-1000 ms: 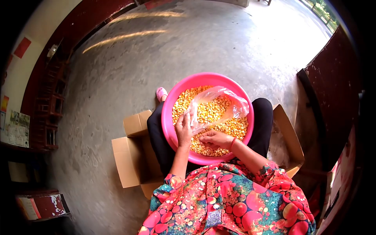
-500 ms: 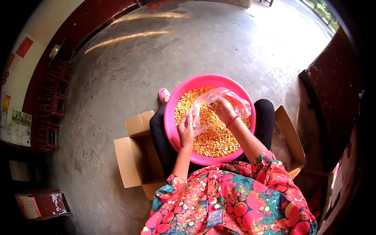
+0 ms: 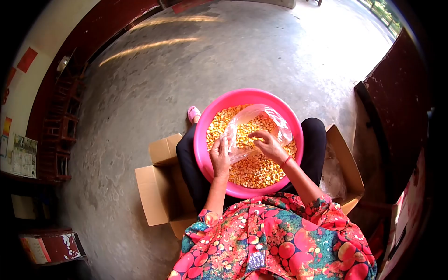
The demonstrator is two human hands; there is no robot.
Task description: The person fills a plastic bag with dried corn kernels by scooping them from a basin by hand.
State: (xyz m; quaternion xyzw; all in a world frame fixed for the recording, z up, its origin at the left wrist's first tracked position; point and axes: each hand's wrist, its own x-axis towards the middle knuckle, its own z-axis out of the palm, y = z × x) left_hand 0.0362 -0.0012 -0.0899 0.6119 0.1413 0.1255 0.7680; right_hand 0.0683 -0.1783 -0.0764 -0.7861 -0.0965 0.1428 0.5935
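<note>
A pink basin point(image 3: 202, 161) full of yellow corn kernels point(image 3: 259, 170) rests on my lap. A clear plastic bag point(image 3: 252, 114) lies over the kernels with its mouth spread wide. My left hand point(image 3: 220, 154) is closed on the bag's left edge, thumb and fingers pinched together. Above the near right part of the bag, my right hand point(image 3: 269, 145) has its index finger and thumb apart and pointing left. No kernels show between those fingers. Whether this hand touches the plastic, I cannot tell.
An open cardboard box point(image 3: 156, 193) stands by my left leg. Another cardboard box point(image 3: 347, 163), holding clear plastic, stands at my right. Wooden chairs point(image 3: 60, 126) line the left wall. Concrete floor point(image 3: 186, 70) stretches ahead towards a bright doorway.
My right hand has drawn back from the bag's upper right side, lower and nearer me, and its fingers have parted. The bag's right side has sagged. My left hand keeps its hold.
</note>
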